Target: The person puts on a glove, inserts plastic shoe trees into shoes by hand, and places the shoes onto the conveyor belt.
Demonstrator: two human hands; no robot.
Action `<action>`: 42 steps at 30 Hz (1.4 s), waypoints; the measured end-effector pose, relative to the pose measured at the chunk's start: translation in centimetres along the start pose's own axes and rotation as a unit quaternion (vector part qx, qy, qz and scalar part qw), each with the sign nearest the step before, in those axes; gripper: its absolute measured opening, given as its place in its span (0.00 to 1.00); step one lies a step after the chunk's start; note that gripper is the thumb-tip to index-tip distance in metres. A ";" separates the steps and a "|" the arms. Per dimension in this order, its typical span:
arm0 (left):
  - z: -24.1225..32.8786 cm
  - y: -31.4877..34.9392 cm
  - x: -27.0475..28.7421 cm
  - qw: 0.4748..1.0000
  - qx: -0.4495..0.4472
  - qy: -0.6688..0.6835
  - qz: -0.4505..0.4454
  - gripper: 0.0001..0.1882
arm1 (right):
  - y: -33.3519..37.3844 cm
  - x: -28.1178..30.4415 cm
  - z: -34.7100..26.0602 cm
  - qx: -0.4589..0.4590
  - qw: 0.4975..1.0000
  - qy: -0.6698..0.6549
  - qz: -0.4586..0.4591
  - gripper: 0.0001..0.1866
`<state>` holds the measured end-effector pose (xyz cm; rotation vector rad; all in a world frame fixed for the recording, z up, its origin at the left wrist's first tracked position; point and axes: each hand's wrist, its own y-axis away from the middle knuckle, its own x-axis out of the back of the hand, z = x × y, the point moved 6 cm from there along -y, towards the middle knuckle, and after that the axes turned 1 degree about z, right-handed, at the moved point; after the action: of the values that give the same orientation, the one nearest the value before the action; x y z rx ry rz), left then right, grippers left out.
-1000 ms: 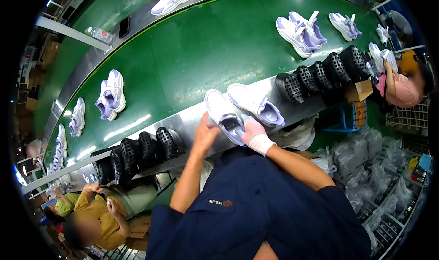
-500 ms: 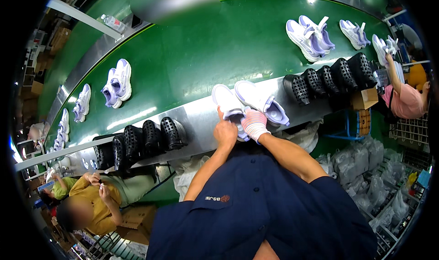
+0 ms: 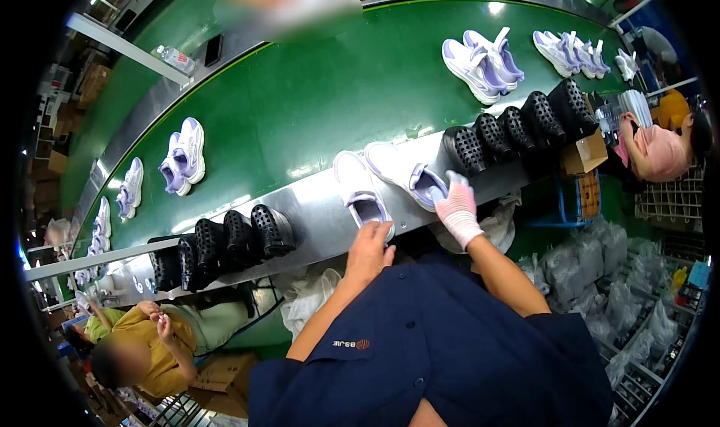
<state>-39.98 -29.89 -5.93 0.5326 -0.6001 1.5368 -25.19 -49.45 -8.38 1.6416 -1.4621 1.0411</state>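
A pair of white and lavender sneakers lies in front of me, toes pointing away, on the metal ledge at the belt's edge. My bare left hand [image 3: 370, 251] has its fingers closed at the heel of the left sneaker [image 3: 352, 175], whose opening faces up. In a striped knit glove, my right hand [image 3: 458, 211] is beside the heel of the right sneaker [image 3: 397, 166]. Its fingers are stretched and apart, with the thumb side close to the heel; whether it touches is hard to tell.
Black perforated shoe-shaped forms [image 3: 237, 236] line the ledge at left, with more black forms [image 3: 517, 133] at right. Other sneaker pairs [image 3: 182, 157] stand on the green belt [image 3: 300, 112]. Co-workers sit at both sides. A cardboard box [image 3: 583, 154] is at right.
My right hand has left the left sneaker's opening and moved right to the right sneaker's heel. My left hand has slid back to the left sneaker's heel. The view has shifted slightly.
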 end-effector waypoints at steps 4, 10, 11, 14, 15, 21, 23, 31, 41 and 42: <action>-1.9 -1.7 -3.8 0.995 0.062 -0.028 -0.071 0.39 | 2.6 -7.8 -0.3 -0.045 0.970 -0.039 -0.236 0.32; -2.9 -3.6 -3.9 0.967 0.156 -0.142 -0.146 0.31 | 4.0 -7.1 -2.6 0.014 0.973 -0.133 -0.189 0.20; -3.3 -4.5 -4.0 0.964 0.154 -0.168 -0.136 0.28 | 3.4 -6.3 -2.9 0.033 0.971 -0.167 -0.168 0.17; -4.5 -7.9 -3.3 0.961 0.116 -0.236 -0.080 0.19 | 3.4 -4.4 -1.7 0.003 0.969 -0.178 -0.170 0.18; -4.4 -9.4 -2.3 0.958 0.114 -0.251 -0.078 0.19 | 3.1 -2.7 -2.4 -0.002 0.960 -0.198 -0.199 0.17; -8.1 -23.2 1.1 0.950 0.058 -0.303 -0.050 0.21 | 4.0 2.6 -3.7 -0.012 0.946 -0.238 -0.218 0.18; -9.2 -28.3 2.6 0.952 0.088 -0.290 -0.043 0.24 | 3.7 3.7 -4.3 -0.009 0.941 -0.246 -0.230 0.19; -9.8 -31.1 4.3 0.979 -0.003 -0.202 0.000 0.31 | -6.0 9.9 -4.8 -0.014 0.969 -0.212 -0.130 0.18; -10.2 -11.9 7.6 0.987 0.136 0.048 -0.069 0.18 | -34.7 4.4 10.3 -0.147 0.978 0.147 -0.013 0.20; -10.9 -9.9 8.1 0.980 0.177 0.068 -0.068 0.17 | -36.0 3.7 10.9 -0.166 0.969 0.172 -0.060 0.21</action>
<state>-30.24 -16.40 -8.22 0.7152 -0.1794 1.5426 11.93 -56.33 -9.36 1.2259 -1.2144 0.9031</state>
